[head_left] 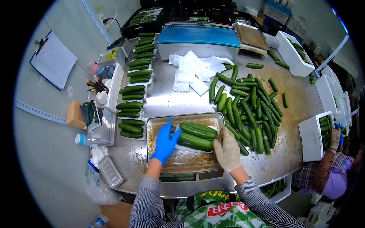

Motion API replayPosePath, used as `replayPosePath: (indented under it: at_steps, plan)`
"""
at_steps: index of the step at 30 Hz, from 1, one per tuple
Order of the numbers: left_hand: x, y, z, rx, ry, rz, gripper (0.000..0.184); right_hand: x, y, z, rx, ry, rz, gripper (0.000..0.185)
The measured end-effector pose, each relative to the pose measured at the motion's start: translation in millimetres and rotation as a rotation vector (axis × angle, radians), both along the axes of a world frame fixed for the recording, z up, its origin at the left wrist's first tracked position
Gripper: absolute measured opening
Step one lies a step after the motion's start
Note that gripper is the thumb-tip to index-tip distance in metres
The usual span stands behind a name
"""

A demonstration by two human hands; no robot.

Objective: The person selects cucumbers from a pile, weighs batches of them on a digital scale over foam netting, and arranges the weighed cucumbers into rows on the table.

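Observation:
Two or more large cucumbers (197,136) lie side by side on a white net sheet (186,149) in a worn metal tray (163,168). My left hand (165,141), in a blue glove, is at their left ends, its fingers apart and pointing forward. At their right ends is my right hand (228,151), in a beige glove, with its thumb against the lower cucumber and its fingers stretched out. Neither hand is wrapped round a cucumber. To the right of the tray lies a large loose pile of cucumbers (253,114).
Cucumber groups (132,93) line the left side on white sheets. White netting (194,70) lies before a blue-topped machine (197,36). White foam boxes (311,133) stand right, where a co-worker (327,173) reaches into one. A supply bin (114,85) is at left.

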State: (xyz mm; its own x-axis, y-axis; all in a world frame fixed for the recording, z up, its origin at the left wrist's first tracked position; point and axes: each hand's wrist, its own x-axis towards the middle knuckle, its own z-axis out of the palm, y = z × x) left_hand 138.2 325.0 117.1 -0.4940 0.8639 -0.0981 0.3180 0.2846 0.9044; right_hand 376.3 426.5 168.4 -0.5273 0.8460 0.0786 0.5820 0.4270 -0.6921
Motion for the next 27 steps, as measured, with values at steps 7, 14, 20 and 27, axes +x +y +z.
replayPosePath:
  at_steps: [7, 14, 20, 27]
  plan:
    - [27.8, 6.4, 0.4, 0.029, 0.432, 0.005, 0.058, -31.3, -12.7, -1.2, 0.132, -0.127, -0.015, 0.070]
    - [14.2, 7.8, -7.3, 0.037, 0.018, 0.097, 0.048, -33.4, -14.6, 2.2, -0.025, -0.152, -0.112, 0.061]
    - [29.5, 13.9, -8.6, 0.165, 0.296, 0.280, 0.037, -53.5, -26.7, -14.3, -0.035, 0.003, -0.210, 0.051]
    - [-34.6, -61.1, 33.3, 0.265, 0.375, 0.433, 0.032, -107.7, -76.9, -4.4, -0.102, 0.069, 0.033, 0.053]
